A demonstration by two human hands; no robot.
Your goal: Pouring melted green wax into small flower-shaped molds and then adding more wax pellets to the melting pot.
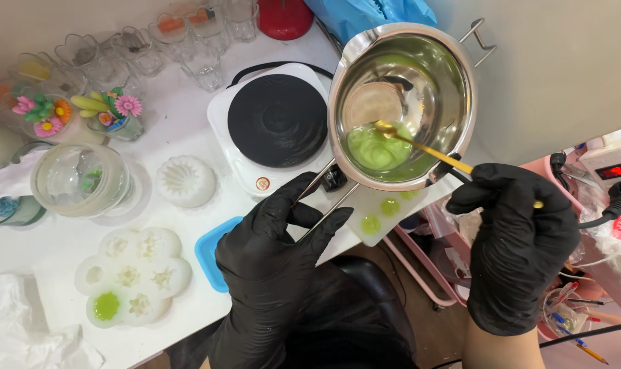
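Both my hands wear black gloves. My left hand (273,236) grips the wire handle of a steel melting pot (454,102), holding it tilted above the table edge. A pool of green wax (376,152) lies in the pot's lower side. My right hand (515,232) holds a thin gold spoon (430,152) whose bowl dips into the wax. Below the pot lies a white mould (385,212) with small round cavities, some filled green.
A white hotplate (276,123) with a black disc sits behind the pot. A flower-shaped white mould (133,273) with one green cavity, a blue tray (208,253), a round ribbed mould (185,181), glass cups and flower candles (112,109) fill the table's left. Pink shelving stands at right.
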